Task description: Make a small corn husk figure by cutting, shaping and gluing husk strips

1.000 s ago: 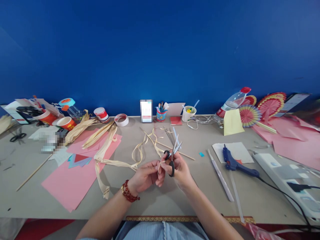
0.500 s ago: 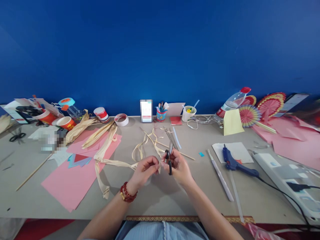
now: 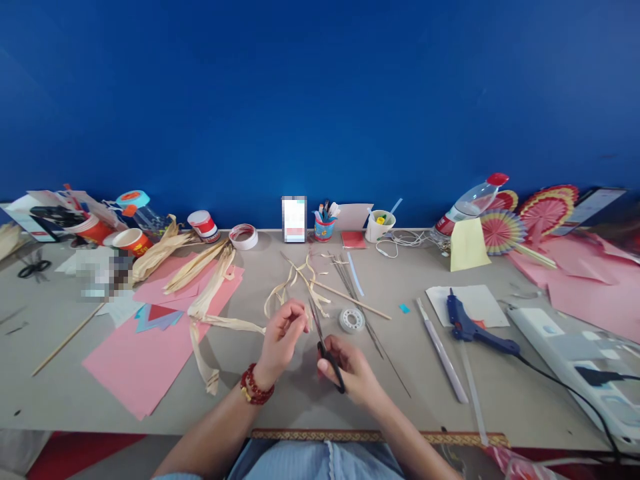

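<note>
My left hand (image 3: 285, 335), with a red bead bracelet at its wrist, pinches a small pale piece of dried corn husk (image 3: 309, 318). A longer husk strip (image 3: 235, 324) runs from the left up to that hand; whether the two join is hidden. In my right hand (image 3: 350, 367) are black-handled scissors (image 3: 320, 337), their blades pointing up and left beside the left fingertips. Beyond the hands lie thin curled husk strips (image 3: 280, 297) and a wooden stick (image 3: 350, 298). A small tape roll (image 3: 352, 320) and thin wires (image 3: 383, 350) lie by my right hand.
Pink paper sheets (image 3: 140, 367) and husk bundles (image 3: 163, 257) lie on the left. To the right are a white-handled knife-like tool (image 3: 445, 363), a blue glue gun (image 3: 475, 327) and a power strip (image 3: 575, 367). Cups, a bottle (image 3: 465, 207) and a phone (image 3: 294, 220) line the blue wall.
My right hand has drawn back toward me, its scissors now tilting up and left. My left hand has risen slightly and moved left. The tape roll and wires have come into view.
</note>
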A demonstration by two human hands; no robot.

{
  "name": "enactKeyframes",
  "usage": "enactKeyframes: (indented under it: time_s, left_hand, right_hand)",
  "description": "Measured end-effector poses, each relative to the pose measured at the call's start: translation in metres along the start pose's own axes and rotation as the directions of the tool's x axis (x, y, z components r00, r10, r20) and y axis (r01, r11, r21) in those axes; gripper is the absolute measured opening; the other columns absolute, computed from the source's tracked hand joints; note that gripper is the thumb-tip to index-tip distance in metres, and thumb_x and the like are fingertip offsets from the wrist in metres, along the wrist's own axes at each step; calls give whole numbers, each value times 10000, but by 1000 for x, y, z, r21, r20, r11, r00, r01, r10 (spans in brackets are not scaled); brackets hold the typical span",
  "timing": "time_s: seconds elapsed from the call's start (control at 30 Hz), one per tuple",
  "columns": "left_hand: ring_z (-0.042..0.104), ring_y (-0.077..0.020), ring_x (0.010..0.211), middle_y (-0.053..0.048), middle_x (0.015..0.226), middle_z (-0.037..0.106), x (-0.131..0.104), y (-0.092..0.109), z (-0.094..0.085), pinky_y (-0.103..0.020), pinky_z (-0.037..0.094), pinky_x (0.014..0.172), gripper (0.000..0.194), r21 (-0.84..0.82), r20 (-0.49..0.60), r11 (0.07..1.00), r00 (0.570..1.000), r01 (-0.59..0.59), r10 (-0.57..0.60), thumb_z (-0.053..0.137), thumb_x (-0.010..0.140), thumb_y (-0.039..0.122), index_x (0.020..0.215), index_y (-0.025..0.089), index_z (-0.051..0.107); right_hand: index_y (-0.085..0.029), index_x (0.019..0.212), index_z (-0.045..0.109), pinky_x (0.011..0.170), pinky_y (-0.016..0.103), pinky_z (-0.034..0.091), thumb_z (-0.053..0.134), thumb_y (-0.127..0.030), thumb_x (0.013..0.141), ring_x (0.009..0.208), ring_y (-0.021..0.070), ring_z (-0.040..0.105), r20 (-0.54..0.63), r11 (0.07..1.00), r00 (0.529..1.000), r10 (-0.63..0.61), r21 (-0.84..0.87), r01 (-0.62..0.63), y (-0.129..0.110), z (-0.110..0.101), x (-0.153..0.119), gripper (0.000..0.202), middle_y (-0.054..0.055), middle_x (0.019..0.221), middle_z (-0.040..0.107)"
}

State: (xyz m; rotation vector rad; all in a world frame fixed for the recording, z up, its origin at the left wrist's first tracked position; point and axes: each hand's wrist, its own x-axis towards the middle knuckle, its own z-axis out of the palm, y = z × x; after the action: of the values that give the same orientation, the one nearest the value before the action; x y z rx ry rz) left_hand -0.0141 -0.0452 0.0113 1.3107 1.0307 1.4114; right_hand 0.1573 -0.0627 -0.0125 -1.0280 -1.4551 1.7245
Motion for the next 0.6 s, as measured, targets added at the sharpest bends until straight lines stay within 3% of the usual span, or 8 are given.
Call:
enactKeyframes:
  time_s: [0.6]
  left_hand:
    - [539, -139, 700, -33, 824, 568, -3, -8, 2, -277, 450, 673, 238, 5, -40, 1000, 999, 13, -13, 519, 946, 307, 745, 181, 539]
  right_hand:
    - [-203, 742, 448, 519, 227, 352, 734, -691, 686, 518, 108, 509, 11, 996, 998, 67, 58, -67, 4, 6, 3, 568, -49, 617, 511]
